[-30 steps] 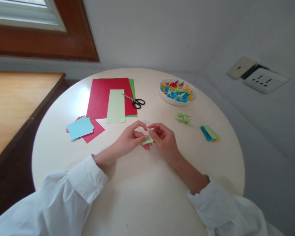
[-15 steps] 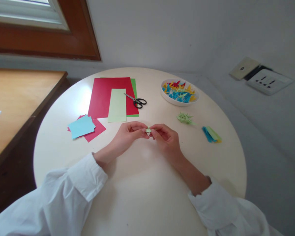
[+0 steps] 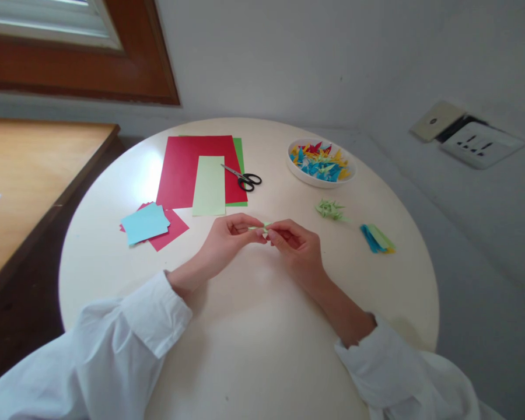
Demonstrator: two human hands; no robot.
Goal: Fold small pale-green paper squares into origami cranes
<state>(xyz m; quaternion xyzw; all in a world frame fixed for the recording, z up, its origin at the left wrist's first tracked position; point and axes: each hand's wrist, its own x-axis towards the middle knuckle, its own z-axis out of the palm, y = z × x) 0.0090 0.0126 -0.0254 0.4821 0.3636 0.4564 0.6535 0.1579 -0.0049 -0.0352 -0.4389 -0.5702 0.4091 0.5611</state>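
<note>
A small folded piece of light green paper is pinched between both my hands near the middle of the table. My left hand grips its left side between thumb and fingers. On the other side, my right hand pinches it with thumb and forefinger. Fingertips cover much of the paper, so its full shape is hidden. Right of my hands lies a little pile of light green folded paper cranes. Farther right rests a fanned stack of blue, green and yellow folded papers.
A white bowl of colourful paper cranes stands at the back right. Black-handled scissors lie across red sheets, beside a pale green strip. Blue squares over red ones sit at the left. A wooden desk adjoins the round table.
The green paper has shifted slightly between my fingertips, and narrow points of it now show above and left of the pinch. Both hands stay nearly in place.
</note>
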